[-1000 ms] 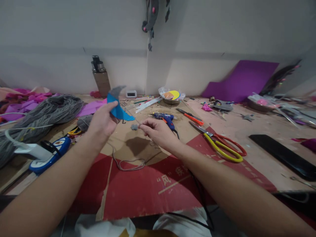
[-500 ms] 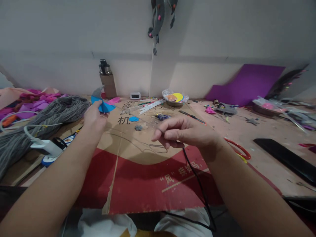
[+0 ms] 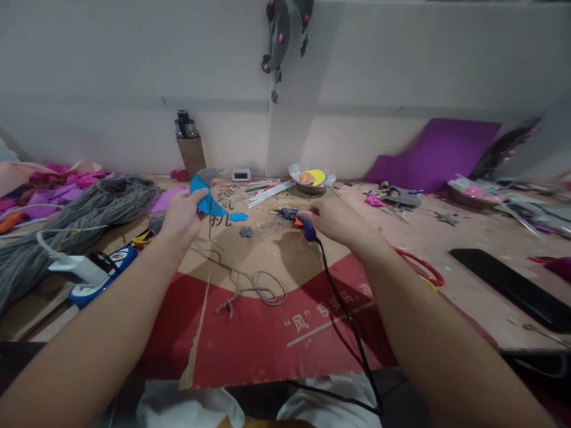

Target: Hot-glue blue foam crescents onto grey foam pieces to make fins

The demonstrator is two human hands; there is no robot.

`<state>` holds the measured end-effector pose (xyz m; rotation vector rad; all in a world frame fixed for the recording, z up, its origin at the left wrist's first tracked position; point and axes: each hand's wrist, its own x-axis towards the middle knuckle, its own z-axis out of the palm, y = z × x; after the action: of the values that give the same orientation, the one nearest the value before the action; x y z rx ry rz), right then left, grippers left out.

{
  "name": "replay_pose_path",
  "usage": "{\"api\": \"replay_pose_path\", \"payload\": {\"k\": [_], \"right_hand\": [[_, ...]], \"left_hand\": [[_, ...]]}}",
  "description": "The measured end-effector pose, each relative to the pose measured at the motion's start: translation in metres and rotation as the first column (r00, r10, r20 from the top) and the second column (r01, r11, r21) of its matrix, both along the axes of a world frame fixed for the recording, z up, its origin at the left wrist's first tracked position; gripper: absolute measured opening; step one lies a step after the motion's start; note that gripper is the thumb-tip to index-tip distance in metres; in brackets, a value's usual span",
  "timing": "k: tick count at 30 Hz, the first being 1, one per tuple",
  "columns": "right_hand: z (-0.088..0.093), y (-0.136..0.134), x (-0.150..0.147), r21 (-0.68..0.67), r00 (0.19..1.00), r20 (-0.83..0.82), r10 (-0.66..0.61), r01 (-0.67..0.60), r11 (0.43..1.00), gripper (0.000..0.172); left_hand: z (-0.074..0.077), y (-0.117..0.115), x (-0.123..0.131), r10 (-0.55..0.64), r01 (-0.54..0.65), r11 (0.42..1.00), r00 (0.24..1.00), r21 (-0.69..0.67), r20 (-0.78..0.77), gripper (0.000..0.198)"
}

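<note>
At the left edge the pink and purple scraps (image 3: 57, 193) and the thick hank of grey yarn (image 3: 96, 205) run out of view. The blue-and-white power strip (image 3: 109, 273) is partly covered by a white plug (image 3: 80, 269) and the left forearm, which also hides part of a yellow-handled tool (image 3: 143, 238). A grey hanging ornament (image 3: 280, 35) on the wall is cut off at the top. The glue gun (image 3: 307, 229) is half hidden by the right hand (image 3: 332, 221), and the right forearm covers most of the scissors, leaving a red handle (image 3: 423, 264) in sight. A flat black object (image 3: 508, 288) on the table (image 3: 473, 235) reaches the right edge.

Of the hands, the left (image 3: 182, 214) grips a blue piece with a grey tip (image 3: 213, 204), thumb against it, held above the cardboard (image 3: 250, 356). Below it a thin grey cord (image 3: 250, 289) lies in loops; its upper end is too fine to trace. The right is at the glue gun, fingers bent and touching it; whether they close around it I cannot tell.
</note>
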<state>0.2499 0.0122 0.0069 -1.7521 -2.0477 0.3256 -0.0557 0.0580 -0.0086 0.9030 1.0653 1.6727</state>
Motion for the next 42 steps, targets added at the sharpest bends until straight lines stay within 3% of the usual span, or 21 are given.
{"api": "replay_pose_path", "payload": {"k": [2,6,12,17,22,24,27,35,38,42], "right_hand": [[-0.019,0.017,0.003,-0.021,0.983,0.052,-0.175,0.177,0.984,0.031],[-0.046,0.027,-0.002,-0.072,0.972,-0.125,-0.197,0.189,0.979,0.018],[-0.04,0.023,-0.007,-0.123,0.877,-0.441,-0.189,0.149,0.981,0.01],[-0.027,0.017,-0.026,-0.142,0.711,-0.691,-0.127,0.039,0.989,0.006],[-0.017,0.002,-0.041,0.005,0.39,-0.921,0.014,-0.022,1.0,0.03],[-0.015,-0.004,-0.045,0.09,0.335,-0.937,0.101,-0.049,0.995,0.037],[-0.013,-0.014,-0.05,0.163,0.394,-0.893,0.217,-0.168,0.972,0.039],[-0.017,-0.029,-0.061,0.308,0.766,-0.526,0.37,-0.235,0.922,0.027],[-0.019,-0.028,-0.06,0.371,0.834,-0.393,0.388,-0.242,0.897,0.029],[-0.019,-0.029,-0.061,0.382,0.864,-0.331,0.38,-0.246,0.891,0.031]], "left_hand": [[0.002,-0.011,0.016,-0.043,0.043,0.999,0.999,0.028,0.008,0.012],[0.005,-0.026,0.035,-0.176,0.176,0.984,0.984,0.008,0.003,0.011],[0.009,-0.032,0.04,-0.205,0.211,0.976,0.975,-0.059,0.087,0.007],[0.005,-0.028,0.038,-0.188,0.193,0.979,0.98,-0.071,0.066,0.007],[0.0,-0.025,0.036,-0.15,0.149,0.983,0.989,-0.105,-0.001,0.006],[-0.001,-0.024,0.036,-0.156,0.155,0.983,0.988,-0.102,-0.009,0.005],[-0.002,-0.024,0.037,-0.162,0.161,0.983,0.987,-0.091,-0.004,0.006],[-0.007,-0.023,0.036,-0.216,0.211,0.973,0.976,-0.093,-0.04,0.009],[-0.007,-0.024,0.037,-0.202,0.192,0.974,0.976,-0.119,-0.083,0.007],[-0.005,-0.026,0.041,-0.16,0.14,0.977,0.98,-0.159,-0.121,0.005]]}}
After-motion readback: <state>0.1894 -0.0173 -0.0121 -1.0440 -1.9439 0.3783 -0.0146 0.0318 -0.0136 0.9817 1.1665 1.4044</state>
